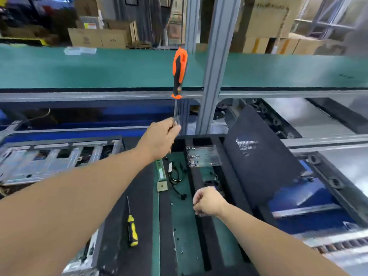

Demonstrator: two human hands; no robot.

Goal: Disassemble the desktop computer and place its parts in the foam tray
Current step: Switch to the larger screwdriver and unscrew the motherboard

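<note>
Our left hand (162, 139) pinches the orange screwdriver (179, 73) by its shaft, tip hidden; our right hand (207, 201) curls, contents unclear.

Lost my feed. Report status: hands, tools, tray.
Left hand pinches orange screwdriver by its shaft, handle up. Right hand curled over foam tray, contents unclear. Yellow screwdriver lies on tray. Nothing blocking.
</note>
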